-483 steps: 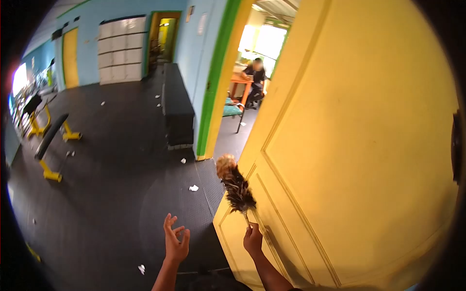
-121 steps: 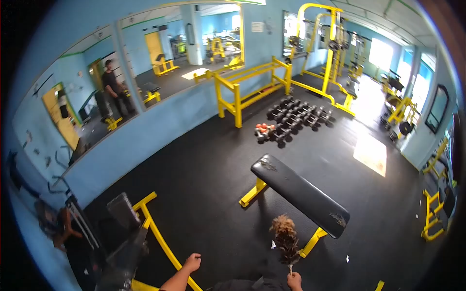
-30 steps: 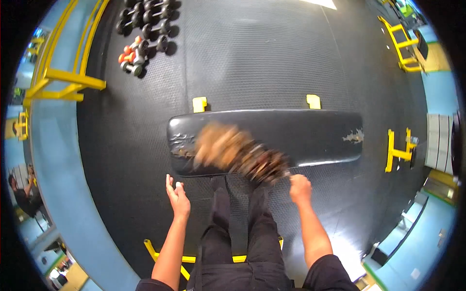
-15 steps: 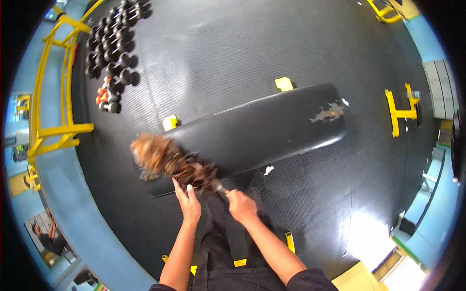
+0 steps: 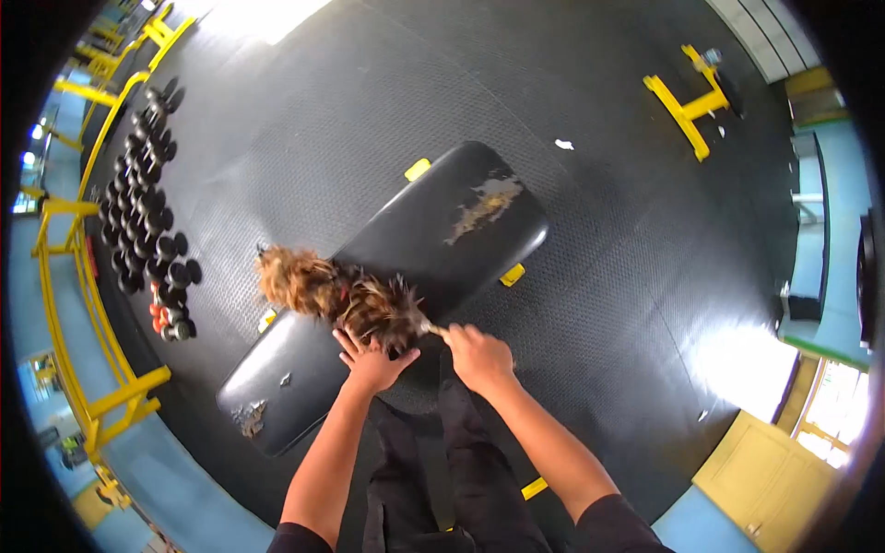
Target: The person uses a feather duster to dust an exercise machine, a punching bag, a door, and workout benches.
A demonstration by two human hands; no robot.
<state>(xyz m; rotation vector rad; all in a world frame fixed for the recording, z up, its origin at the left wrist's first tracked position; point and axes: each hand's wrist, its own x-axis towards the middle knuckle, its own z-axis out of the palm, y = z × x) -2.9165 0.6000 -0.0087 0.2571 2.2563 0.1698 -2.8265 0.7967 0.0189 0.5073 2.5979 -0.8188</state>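
Observation:
A feather duster (image 5: 376,311) with brown and tan feathers lies across a black padded bench (image 5: 293,361), its tip reaching past the bench's far edge. Its light wooden handle is gripped by my right hand (image 5: 482,358), the fingers wrapped round it. My left hand (image 5: 373,366), fingers spread, rests at the near side of the feathers and appears to touch them. Some of its fingertips are partly hidden by the feathers. The bench's covering is torn at both ends, with a larger tan patch (image 5: 486,207) at the far right end.
Rows of dumbbells (image 5: 138,198) line the floor on the left, beside a yellow rack (image 5: 83,369). A yellow stand (image 5: 690,106) is at the upper right. White scraps (image 5: 564,145) lie on the black floor, and a tan cabinet (image 5: 770,479) is at lower right.
The view has turned, so the bench now slants more steeply. The duster has shifted from the bench's left end toward its middle. My left hand has spread against the feathers.

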